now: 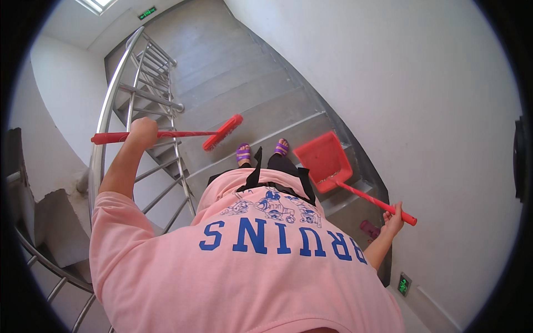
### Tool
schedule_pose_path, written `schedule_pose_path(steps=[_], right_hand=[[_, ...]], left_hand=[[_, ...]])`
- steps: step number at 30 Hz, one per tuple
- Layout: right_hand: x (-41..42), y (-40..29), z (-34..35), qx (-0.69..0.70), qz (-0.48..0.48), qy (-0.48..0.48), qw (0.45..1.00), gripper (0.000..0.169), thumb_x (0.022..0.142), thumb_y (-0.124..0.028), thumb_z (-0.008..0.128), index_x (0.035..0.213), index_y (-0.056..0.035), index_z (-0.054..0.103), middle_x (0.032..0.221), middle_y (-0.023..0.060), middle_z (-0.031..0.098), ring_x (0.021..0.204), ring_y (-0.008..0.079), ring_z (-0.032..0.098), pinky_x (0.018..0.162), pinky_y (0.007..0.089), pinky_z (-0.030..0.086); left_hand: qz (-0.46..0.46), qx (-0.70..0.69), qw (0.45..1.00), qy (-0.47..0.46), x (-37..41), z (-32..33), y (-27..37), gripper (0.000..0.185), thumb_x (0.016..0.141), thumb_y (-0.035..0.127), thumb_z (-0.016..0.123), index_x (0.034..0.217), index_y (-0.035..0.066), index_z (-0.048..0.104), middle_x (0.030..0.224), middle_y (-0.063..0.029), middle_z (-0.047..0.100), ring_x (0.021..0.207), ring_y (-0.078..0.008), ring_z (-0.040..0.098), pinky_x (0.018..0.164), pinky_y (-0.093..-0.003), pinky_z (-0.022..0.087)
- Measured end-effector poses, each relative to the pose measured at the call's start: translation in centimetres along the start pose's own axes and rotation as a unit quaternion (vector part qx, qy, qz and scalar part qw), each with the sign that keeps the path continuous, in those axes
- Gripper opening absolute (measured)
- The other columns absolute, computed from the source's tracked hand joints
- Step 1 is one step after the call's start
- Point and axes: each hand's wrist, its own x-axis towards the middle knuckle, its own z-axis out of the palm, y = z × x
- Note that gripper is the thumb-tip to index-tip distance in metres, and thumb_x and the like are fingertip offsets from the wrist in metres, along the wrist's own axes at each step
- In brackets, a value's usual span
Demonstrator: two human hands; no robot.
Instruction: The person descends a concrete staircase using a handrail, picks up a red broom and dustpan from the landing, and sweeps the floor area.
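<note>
My left hand (143, 132) grips the red handle of a broom (187, 134) near the steel railing. The broom's red head (223, 132) is tilted, with its bristles facing the stairs; whether they touch a step, I cannot tell. On the right, my right hand (392, 220) holds the red handle of a long-handled dustpan (322, 158) near its end. The dustpan lies to the right of my feet, beside the wall, with small debris (329, 178) inside by the handle joint. My feet, in purple sandals (243, 154), stand on the grey stairs between broom and dustpan.
Grey steps (250, 91) run up the picture to a floor area. A stainless steel railing (109, 100) borders them on the left, a white wall (437, 125) on the right. Another sandal (369, 228), apparently on a foot, is near my right hand. Green lit signs (147, 13) are on the walls.
</note>
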Motion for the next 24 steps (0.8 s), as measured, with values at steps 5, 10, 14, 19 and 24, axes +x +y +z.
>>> schedule_pose_path(steps=[5, 10, 14, 19, 24], right_hand=[[1.6, 1.8, -1.1, 0.017, 0.019, -0.015, 1.0, 0.037, 0.077, -0.038, 0.068, 0.09, -0.0041, 0.061, 0.069, -0.0004, 0.056, 0.052, 0.0056, 0.047, 0.048, 0.019, 0.042], [2.1, 2.6, -0.9, 0.036, 0.037, -0.008, 0.999, 0.033, 0.077, -0.034, 0.069, 0.088, -0.0045, 0.06, 0.066, -0.0011, 0.055, 0.049, 0.0052, 0.045, 0.046, 0.0182, 0.04], [2.1, 3.4, -1.3, 0.04, 0.043, 0.014, 0.998, 0.031, 0.078, -0.034, 0.069, 0.086, -0.0053, 0.06, 0.065, -0.0018, 0.054, 0.049, 0.0052, 0.045, 0.046, 0.0181, 0.039], [2.4, 4.6, -2.1, 0.036, 0.052, 0.021, 0.998, 0.031, 0.078, -0.034, 0.068, 0.087, -0.0061, 0.06, 0.068, -0.0017, 0.056, 0.05, 0.0049, 0.045, 0.044, 0.0176, 0.038], [2.8, 5.1, -2.0, 0.066, 0.039, 0.018, 0.997, 0.027, 0.077, -0.03, 0.069, 0.087, -0.0066, 0.059, 0.071, 0.0002, 0.058, 0.047, 0.0067, 0.046, 0.041, 0.0186, 0.038]], left_hand=[[0.011, 0.019, 0.999, -0.026, 0.7, -0.6, 0.5, 0.019, 0.074, 0.017, 0.063, 0.089, 0.008, 0.069, 0.092, -0.0112, 0.066, 0.088, -0.0259, 0.064, 0.075, -0.0347, 0.052], [0.028, 0.017, 0.998, -0.048, 3.4, 2.8, 0.7, 0.019, 0.072, 0.019, 0.065, 0.087, 0.009, 0.069, 0.093, -0.0107, 0.066, 0.088, -0.0257, 0.064, 0.074, -0.0348, 0.052], [0.0, 0.057, 0.994, -0.091, 3.1, 2.5, 0.8, 0.025, 0.076, 0.021, 0.063, 0.098, 0.01, 0.067, 0.102, -0.0095, 0.064, 0.093, -0.0239, 0.063, 0.076, -0.0337, 0.051], [-0.027, 0.07, 0.993, -0.091, 2.9, 1.1, -1.2, 0.023, 0.077, 0.02, 0.061, 0.098, 0.012, 0.067, 0.102, -0.0069, 0.065, 0.093, -0.0229, 0.063, 0.076, -0.033, 0.051], [-0.054, 0.068, 0.994, -0.067, 2.4, -0.1, -1.6, 0.022, 0.076, 0.02, 0.062, 0.096, 0.012, 0.068, 0.1, -0.0071, 0.065, 0.092, -0.0229, 0.064, 0.076, -0.033, 0.051]])
